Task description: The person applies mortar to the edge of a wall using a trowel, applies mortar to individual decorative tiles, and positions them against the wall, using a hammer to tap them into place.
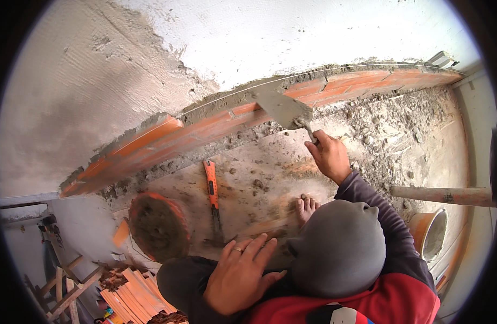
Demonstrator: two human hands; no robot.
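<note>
My right hand [332, 157] is closed round the handle of a trowel [283, 109]. Its mortar-smeared blade reaches the top of a low orange brick wall [345, 90], with the tip over the grey mortar bed [213, 109] there. A thin white string [221, 96] runs along the wall's top. To the left of the bare mortar sits an end brick [162, 128] in the upper course. My left hand [240, 276] rests over my dark-clothed leg, fingers stretched, holding nothing. A hammer [211, 186] with an orange and black handle lies on the floor between me and the wall.
A round bucket of mortar [161, 227] stands left of the hammer. Stacked orange bricks [134, 297] and wooden pieces [70, 294] lie at lower left. Mortar crumbs [405, 129] litter the floor at right, near a pole [443, 195] and another bucket [435, 236]. My bare foot [305, 208] is near the middle.
</note>
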